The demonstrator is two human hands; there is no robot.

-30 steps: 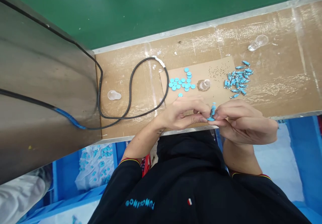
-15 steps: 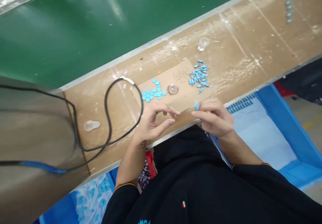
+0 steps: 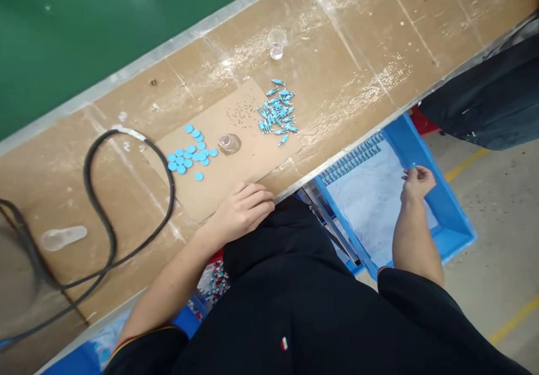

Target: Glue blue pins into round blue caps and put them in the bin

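Observation:
My right hand (image 3: 418, 184) is over the right side of a blue tray (image 3: 447, 195), its thumb and fingers pinched on a small blue piece (image 3: 414, 164) that shows only at the fingertips. Rows of similar blue pieces (image 3: 353, 159) line the tray's far side, on white sheeting. My left hand (image 3: 245, 211) rests palm down at the bench's near edge, fingers curled together and fingertips hidden. Beyond it lies a brown board (image 3: 236, 175) bearing flat blue discs (image 3: 188, 153), a small clear cup (image 3: 229, 143) and tiny dark specks (image 3: 242, 115). Blue pieces with metal ends (image 3: 277, 111) are heaped at its right end.
A black cable (image 3: 112, 240) loops across the bench's left part. Clear plastic cups stand at the back (image 3: 277, 44) and lie at the left (image 3: 63, 237). A green surface (image 3: 105, 44) borders the far side. Dark clothing (image 3: 484, 103) of another person shows at right.
My right hand has moved right, from the bench to over the tray, carrying the blue piece. My left hand has gone from spread fingers to curled at the edge. The view has shifted right.

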